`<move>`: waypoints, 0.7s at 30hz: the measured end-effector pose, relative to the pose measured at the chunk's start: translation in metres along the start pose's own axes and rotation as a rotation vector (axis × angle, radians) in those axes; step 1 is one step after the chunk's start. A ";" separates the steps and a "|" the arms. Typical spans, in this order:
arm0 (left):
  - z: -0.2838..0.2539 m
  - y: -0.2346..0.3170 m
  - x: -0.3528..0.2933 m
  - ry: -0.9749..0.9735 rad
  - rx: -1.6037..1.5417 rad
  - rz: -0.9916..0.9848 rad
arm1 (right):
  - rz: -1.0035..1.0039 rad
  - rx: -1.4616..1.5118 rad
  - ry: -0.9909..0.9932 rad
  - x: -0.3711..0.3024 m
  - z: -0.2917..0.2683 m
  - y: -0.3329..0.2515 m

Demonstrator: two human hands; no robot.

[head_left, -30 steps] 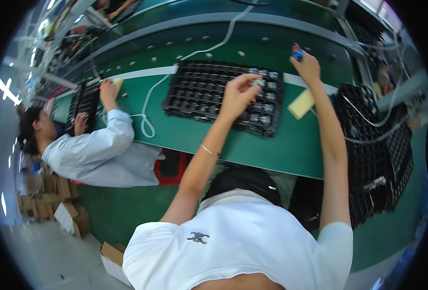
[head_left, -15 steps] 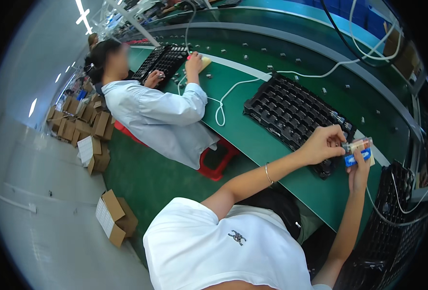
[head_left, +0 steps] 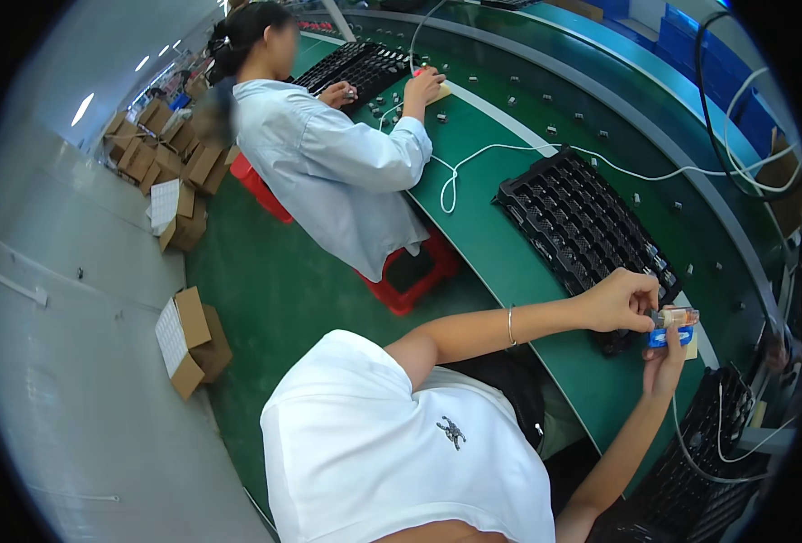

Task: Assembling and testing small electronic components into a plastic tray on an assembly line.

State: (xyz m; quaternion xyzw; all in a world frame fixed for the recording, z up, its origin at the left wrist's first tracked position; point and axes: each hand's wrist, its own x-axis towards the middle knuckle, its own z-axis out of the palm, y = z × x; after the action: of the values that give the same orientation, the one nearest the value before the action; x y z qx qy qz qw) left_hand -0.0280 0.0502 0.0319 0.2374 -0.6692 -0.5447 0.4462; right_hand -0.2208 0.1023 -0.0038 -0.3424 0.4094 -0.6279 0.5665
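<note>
My right hand grips a small clear and blue block-shaped object from below, its fingers closed round the blue lower part. The upper part is see-through with something orange-brown inside; its exact kind I cannot make out. Thumb and fingers of my left hand, bracelet at the wrist, are pinched against the object's left end. Whatever sits between these fingertips is too small to name. Just beyond the left hand lies a black compartment tray, with small metallic parts in its right-hand cells.
Small metallic parts ride on a green conveyor belt behind the bench. A white cable loops across the green tabletop. To the left a co-worker handles parts at another black tray. More black trays stand at lower right.
The view has shifted, so the bench and co-worker appear farther right. Both hands stay together on the clear and blue object, which now looks turned more edge-on.
</note>
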 end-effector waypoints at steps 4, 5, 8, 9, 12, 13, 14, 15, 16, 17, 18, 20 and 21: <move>0.001 -0.002 -0.004 0.009 -0.037 -0.013 | 0.102 0.084 -0.015 -0.005 -0.002 0.012; 0.000 0.000 -0.004 -0.001 -0.042 0.002 | 0.103 0.077 -0.020 -0.007 -0.002 0.011; -0.004 0.007 -0.007 -0.115 -0.120 -0.140 | 0.161 0.091 -0.044 -0.013 -0.004 0.011; -0.005 0.007 -0.009 -0.110 -0.119 -0.134 | 0.159 0.088 -0.050 -0.016 -0.006 0.012; -0.001 0.004 -0.014 -0.132 -0.267 -0.182 | 0.212 0.175 0.021 -0.024 -0.003 0.015; 0.001 0.004 -0.016 -0.116 -0.279 -0.180 | 0.211 0.181 0.010 -0.027 -0.003 0.015; 0.003 0.001 -0.018 -0.107 -0.258 -0.125 | 0.204 0.182 -0.010 -0.031 -0.002 0.014; 0.003 -0.002 -0.021 -0.097 -0.237 -0.070 | 0.198 0.184 -0.030 -0.034 0.001 0.013; 0.003 -0.004 -0.027 -0.102 -0.268 -0.123 | 0.186 0.191 -0.013 -0.040 0.005 0.013; 0.003 -0.001 -0.030 -0.103 -0.264 -0.123 | 0.185 0.195 -0.015 -0.043 0.005 0.013; 0.004 0.001 -0.033 -0.106 -0.281 -0.150 | 0.165 0.219 -0.031 -0.047 0.006 0.013; 0.006 0.007 -0.040 -0.094 -0.313 -0.207 | 0.141 0.242 -0.037 -0.054 0.010 0.013; 0.003 0.009 -0.041 -0.106 -0.318 -0.210 | 0.172 0.237 0.040 -0.057 0.013 0.012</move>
State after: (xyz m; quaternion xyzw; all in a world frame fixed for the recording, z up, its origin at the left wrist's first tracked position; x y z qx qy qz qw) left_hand -0.0086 0.0873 0.0269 0.2033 -0.5688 -0.6990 0.3829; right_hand -0.1964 0.1565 -0.0073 -0.2242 0.3713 -0.6276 0.6465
